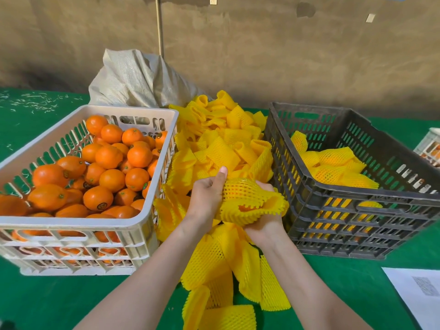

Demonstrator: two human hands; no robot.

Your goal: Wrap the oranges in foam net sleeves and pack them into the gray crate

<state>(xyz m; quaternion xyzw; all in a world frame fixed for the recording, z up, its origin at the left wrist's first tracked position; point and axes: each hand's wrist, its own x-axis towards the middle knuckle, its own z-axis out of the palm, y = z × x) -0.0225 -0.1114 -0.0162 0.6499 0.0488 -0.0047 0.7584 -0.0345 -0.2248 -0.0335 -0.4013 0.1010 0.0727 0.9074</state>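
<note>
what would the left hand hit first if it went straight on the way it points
Most likely the pile of loose foam net sleeves just beyond the left hand; depth is unclear.

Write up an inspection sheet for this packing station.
Surface: green cloth, white scraps far left.
Job's things: white crate of bare oranges left; foam sleeves piled centre; gray crate right, holding wrapped oranges.
Clutter: woven sack behind the sleeves; printed sheet near right.
Grippers: left hand and right hand both grip one sleeved orange.
Cables: nothing seen.
Surroundings: brown wall, thin pole, another crate at right edge.
</note>
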